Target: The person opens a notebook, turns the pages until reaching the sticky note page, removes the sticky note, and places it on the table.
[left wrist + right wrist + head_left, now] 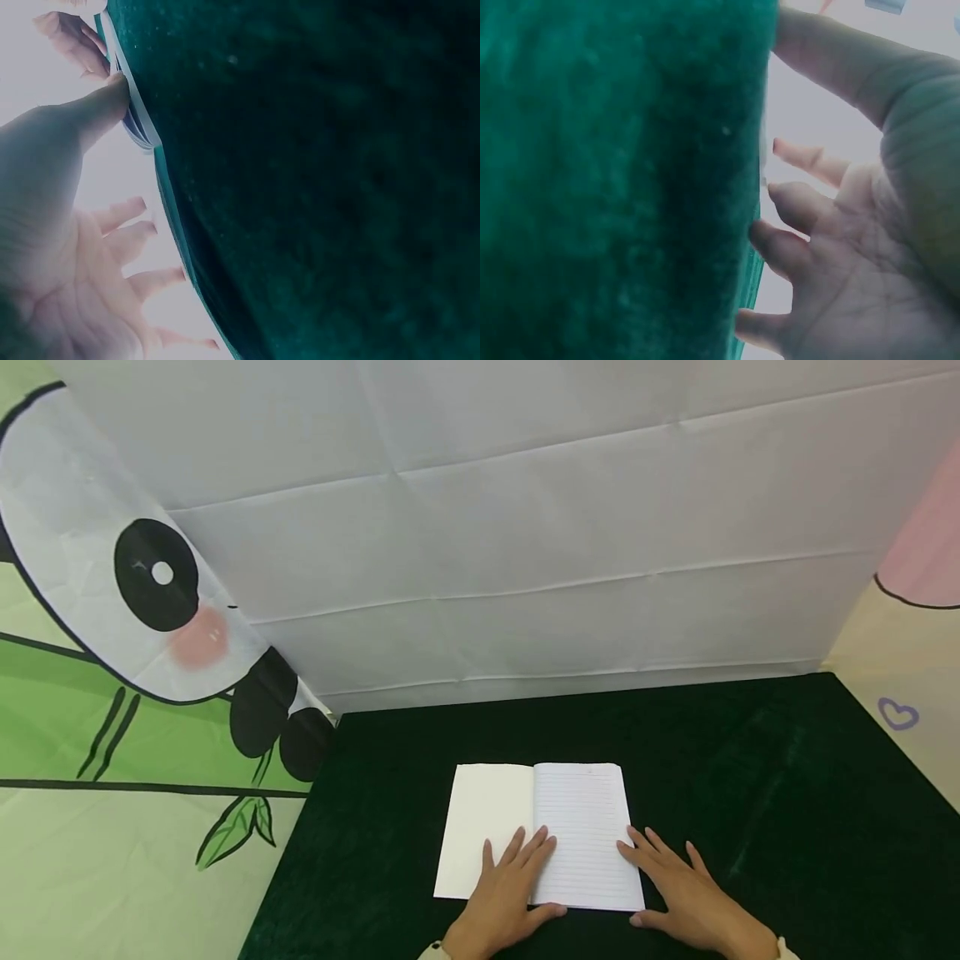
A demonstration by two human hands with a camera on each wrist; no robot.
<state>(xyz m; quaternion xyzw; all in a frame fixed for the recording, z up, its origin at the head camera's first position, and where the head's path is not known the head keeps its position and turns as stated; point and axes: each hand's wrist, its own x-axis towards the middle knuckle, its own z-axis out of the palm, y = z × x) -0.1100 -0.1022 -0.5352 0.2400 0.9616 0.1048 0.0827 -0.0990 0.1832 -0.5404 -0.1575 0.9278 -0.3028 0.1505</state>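
While the left hand [501, 897] lies across the lower spine of an open white lined-paper notebook [588, 827], its fingers spread and grasping nothing, perhaps to flatten it, the equally unclenched right hand [686, 895] rests at the notebook's right edge, seemingly steadying it; beneath the notebook spreads dark green velvety cloth [757, 777], and beyond it hangs creased white fabric [487, 543]

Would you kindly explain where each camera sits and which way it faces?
Head: on the head, facing forward and down at the open notebook, left hand and right hand.
Left wrist: at that wrist, facing the left palm, green cloth and notebook edge, with the right hand beyond.
Right wrist: at that wrist, facing the right palm and cloth.
Head and left wrist share the notebook and both hands.
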